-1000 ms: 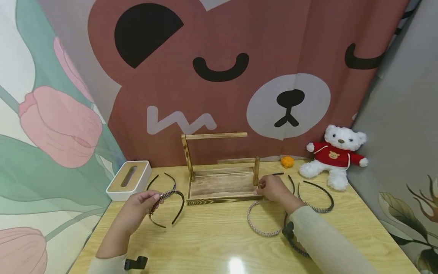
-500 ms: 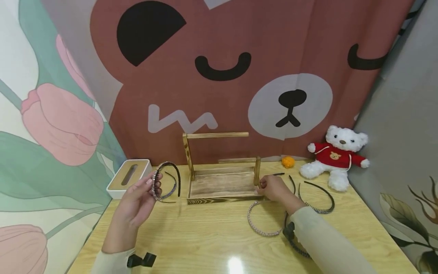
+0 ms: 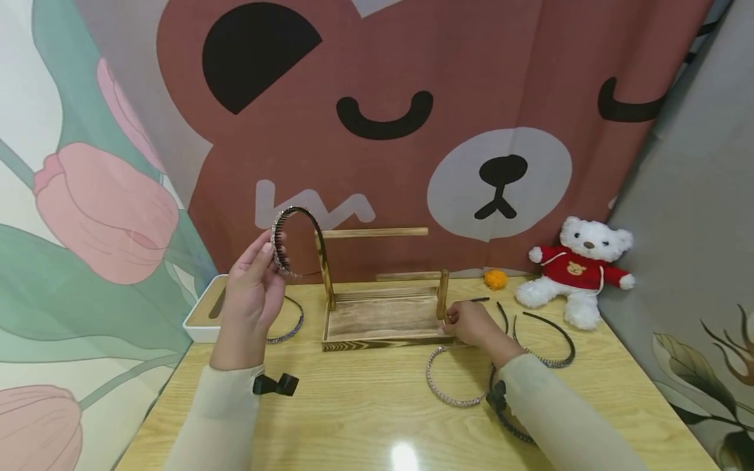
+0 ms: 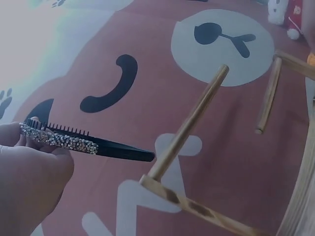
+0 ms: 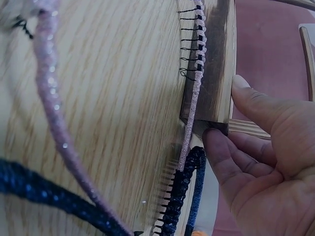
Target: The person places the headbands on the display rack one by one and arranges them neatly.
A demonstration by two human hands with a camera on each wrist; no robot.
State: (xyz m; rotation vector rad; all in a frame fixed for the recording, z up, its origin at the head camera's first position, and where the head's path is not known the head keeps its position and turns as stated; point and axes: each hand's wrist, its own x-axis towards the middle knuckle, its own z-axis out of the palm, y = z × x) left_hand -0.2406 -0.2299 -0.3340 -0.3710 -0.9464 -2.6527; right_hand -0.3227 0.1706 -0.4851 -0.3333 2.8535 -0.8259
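Note:
My left hand holds up a headband by its jewelled side, fingers and thumb pinching it. In the left wrist view the headband shows silvery stones, comb teeth and a plain black end pointing toward the rack's upper bar. In the head view, the headband overlaps the left end of that wooden bar; whether they touch I cannot tell. My right hand grips the right front corner of the wooden rack. Its thumb lies on one side of the edge, its fingers on the other.
Right of the rack lie a pink headband, a dark one and a black one. A bluish headband lies left, near a white tissue box. Behind stand an orange object and a teddy bear.
My left hand has lifted the headband from low over the table up to the upper bar's height, turning it upright. My right hand has stayed on the rack's corner.

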